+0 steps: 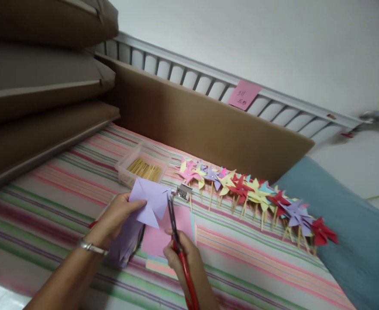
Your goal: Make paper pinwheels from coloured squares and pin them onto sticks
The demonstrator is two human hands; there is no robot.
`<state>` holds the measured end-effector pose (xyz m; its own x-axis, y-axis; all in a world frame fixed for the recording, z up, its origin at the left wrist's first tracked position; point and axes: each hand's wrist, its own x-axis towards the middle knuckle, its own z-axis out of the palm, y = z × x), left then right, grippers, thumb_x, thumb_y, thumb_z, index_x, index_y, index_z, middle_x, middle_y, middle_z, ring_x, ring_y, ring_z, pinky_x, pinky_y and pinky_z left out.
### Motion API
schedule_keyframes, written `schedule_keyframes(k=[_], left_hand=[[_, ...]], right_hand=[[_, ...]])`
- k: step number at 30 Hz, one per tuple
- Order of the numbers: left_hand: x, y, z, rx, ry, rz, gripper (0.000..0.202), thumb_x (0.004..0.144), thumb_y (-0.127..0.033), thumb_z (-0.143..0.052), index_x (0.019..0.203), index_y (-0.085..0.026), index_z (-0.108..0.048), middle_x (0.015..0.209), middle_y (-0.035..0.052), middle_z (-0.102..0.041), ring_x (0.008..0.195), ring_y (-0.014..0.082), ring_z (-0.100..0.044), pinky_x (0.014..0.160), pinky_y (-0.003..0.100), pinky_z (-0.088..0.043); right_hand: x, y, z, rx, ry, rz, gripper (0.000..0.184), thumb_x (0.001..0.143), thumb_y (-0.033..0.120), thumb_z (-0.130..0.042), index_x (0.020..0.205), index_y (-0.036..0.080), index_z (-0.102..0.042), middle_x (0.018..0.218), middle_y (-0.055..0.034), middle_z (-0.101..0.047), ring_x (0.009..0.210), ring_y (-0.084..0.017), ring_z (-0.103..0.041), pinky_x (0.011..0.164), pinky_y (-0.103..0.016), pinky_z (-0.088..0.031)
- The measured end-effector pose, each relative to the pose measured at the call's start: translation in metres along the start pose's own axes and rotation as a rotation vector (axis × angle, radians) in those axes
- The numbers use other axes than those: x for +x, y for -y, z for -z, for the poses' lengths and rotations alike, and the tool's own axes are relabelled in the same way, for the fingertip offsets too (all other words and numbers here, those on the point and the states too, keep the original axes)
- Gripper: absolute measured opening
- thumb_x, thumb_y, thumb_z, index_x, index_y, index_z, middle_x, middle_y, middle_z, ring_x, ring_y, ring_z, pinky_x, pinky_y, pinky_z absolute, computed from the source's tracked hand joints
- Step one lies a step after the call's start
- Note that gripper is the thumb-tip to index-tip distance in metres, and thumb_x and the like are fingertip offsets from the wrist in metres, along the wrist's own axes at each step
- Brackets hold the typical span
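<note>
My left hand point(122, 212) pinches a lavender paper square point(150, 198) by its left edge, thumb on top. Slits run inward from the square's corners, and one slit gapes at the lower side. In my right hand point(186, 254) is a pair of scissors point(172, 217) with red handles, pointing up at the square's right corner. Their blades look nearly closed; whether paper lies between them is unclear. Beneath the hands lie a pink paper stack point(155, 241) with other colours under it, and a lavender paper pile point(124, 243), partly hidden by my left wrist.
A clear plastic box point(123, 172) holds thin wooden sticks point(145, 169). Beside it is a small metal object point(184, 191). Several paper pinwheels point(241, 187) line the right side of the striped tablecloth point(266, 267). A cardboard panel point(189, 116) stands behind; wrapped stacks point(47, 82) rise at left.
</note>
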<state>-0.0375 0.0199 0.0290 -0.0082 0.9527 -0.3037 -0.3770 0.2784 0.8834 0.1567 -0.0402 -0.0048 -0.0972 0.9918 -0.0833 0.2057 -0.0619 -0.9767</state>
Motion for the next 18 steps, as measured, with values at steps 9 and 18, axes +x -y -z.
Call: schedule_keyframes(k=[9, 18], left_hand=[[-0.003, -0.013, 0.027, 0.013, -0.016, 0.002, 0.025, 0.058, -0.023, -0.075, 0.079, -0.01, -0.07, 0.066, 0.006, -0.073, 0.055, 0.0178, -0.063, 0.054, 0.025, -0.046], [-0.005, -0.016, 0.03, -0.01, 0.031, 0.028, 0.02, 0.058, -0.023, -0.075, 0.073, -0.012, -0.071, 0.063, 0.004, -0.072, 0.053, 0.0167, -0.062, 0.053, 0.024, -0.044]], right_hand=[[-0.012, 0.015, -0.01, -0.16, 0.21, -0.12, 0.034, 0.068, 0.031, -0.066, 0.098, 0.015, -0.069, 0.057, 0.0062, -0.035, 0.051, -0.008, -0.031, 0.046, -0.02, -0.027], [-0.014, 0.021, -0.01, -0.206, 0.244, -0.164, 0.036, 0.069, 0.033, -0.064, 0.1, 0.015, -0.07, 0.059, 0.0037, -0.038, 0.054, -0.011, -0.036, 0.047, -0.021, -0.033]])
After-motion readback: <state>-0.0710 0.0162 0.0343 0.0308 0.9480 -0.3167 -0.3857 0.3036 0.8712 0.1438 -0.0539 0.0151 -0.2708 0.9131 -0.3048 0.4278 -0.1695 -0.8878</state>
